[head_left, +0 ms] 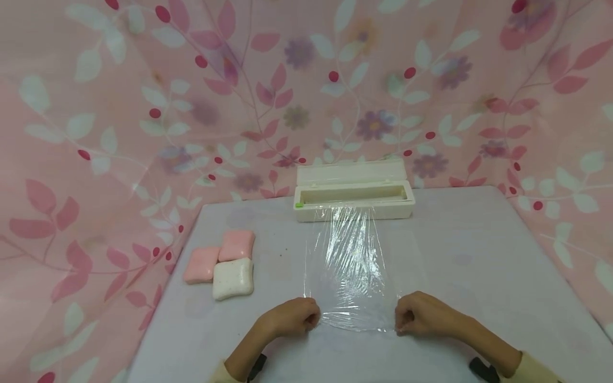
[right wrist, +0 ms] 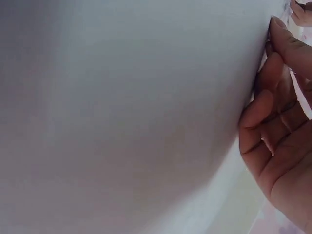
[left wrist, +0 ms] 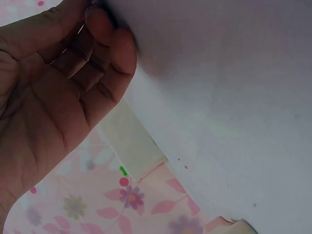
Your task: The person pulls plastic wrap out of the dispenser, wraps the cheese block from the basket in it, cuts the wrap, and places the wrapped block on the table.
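A sheet of clear plastic wrap (head_left: 351,266) stretches from a white wrap dispenser box (head_left: 354,213) toward the near side of the table. The box's lid stands raised at the back. My left hand (head_left: 293,317) pinches the near left corner of the wrap, and my right hand (head_left: 426,315) pinches the near right corner. Curled fingers of the left hand (left wrist: 63,78) show close to the tabletop in its wrist view. In the right wrist view, thumb and fingers of the right hand (right wrist: 282,131) meet at the table surface; the film itself is barely visible there.
Left of the wrap lie two pink soap bars (head_left: 238,244) and a white soap bar (head_left: 233,279), grouped together. A pale cloth covers the table (head_left: 479,255). Floral pink curtain (head_left: 268,106) hangs behind and at both sides. A green tab (head_left: 299,205) sits on the box's left end.
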A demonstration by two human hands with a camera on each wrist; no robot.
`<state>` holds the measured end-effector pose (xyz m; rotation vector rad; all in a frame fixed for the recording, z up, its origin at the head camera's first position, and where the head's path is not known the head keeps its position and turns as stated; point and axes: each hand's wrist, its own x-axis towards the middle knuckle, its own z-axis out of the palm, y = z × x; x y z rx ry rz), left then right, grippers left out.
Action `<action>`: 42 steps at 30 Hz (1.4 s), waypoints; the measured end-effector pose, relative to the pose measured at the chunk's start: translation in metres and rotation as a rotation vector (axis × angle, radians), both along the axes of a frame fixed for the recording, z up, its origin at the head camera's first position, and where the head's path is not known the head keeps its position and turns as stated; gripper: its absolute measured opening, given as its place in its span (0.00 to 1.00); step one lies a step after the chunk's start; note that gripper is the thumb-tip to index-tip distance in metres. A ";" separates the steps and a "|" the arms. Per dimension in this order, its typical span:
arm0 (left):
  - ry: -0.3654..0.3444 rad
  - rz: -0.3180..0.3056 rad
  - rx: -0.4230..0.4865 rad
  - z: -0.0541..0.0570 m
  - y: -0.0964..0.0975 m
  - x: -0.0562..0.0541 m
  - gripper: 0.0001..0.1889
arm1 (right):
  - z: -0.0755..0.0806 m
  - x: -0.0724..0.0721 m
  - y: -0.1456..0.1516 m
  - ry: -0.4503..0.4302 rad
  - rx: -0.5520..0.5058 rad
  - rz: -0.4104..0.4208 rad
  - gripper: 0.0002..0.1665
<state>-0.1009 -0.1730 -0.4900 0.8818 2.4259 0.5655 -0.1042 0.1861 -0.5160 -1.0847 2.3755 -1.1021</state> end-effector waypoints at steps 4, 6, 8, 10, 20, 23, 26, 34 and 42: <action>-0.039 0.038 -0.030 0.005 0.003 0.002 0.15 | 0.005 -0.001 -0.003 -0.038 0.056 -0.029 0.14; -0.054 0.051 -0.042 0.008 0.003 0.004 0.15 | 0.007 -0.001 -0.005 -0.051 0.065 -0.037 0.14; -0.059 0.057 -0.048 0.009 0.004 0.005 0.15 | 0.008 -0.001 -0.006 -0.056 0.068 -0.041 0.14; -0.052 0.050 -0.045 0.010 0.003 0.005 0.15 | 0.009 -0.001 -0.006 -0.067 0.072 -0.046 0.14; -0.018 0.082 0.136 0.029 -0.042 -0.016 0.10 | 0.005 -0.002 -0.005 -0.145 0.084 -0.049 0.14; 0.189 0.197 0.048 0.039 -0.064 -0.025 0.17 | 0.004 -0.002 -0.005 -0.151 0.084 -0.051 0.15; 0.357 0.309 -0.072 0.044 -0.087 -0.032 0.30 | 0.005 -0.002 -0.005 -0.142 0.068 -0.040 0.15; 0.363 0.505 -0.215 0.038 -0.133 -0.033 0.41 | 0.005 0.000 -0.006 -0.160 0.058 -0.039 0.15; 0.381 0.504 -0.211 0.032 -0.144 -0.036 0.38 | 0.007 -0.001 -0.005 -0.168 0.054 -0.042 0.14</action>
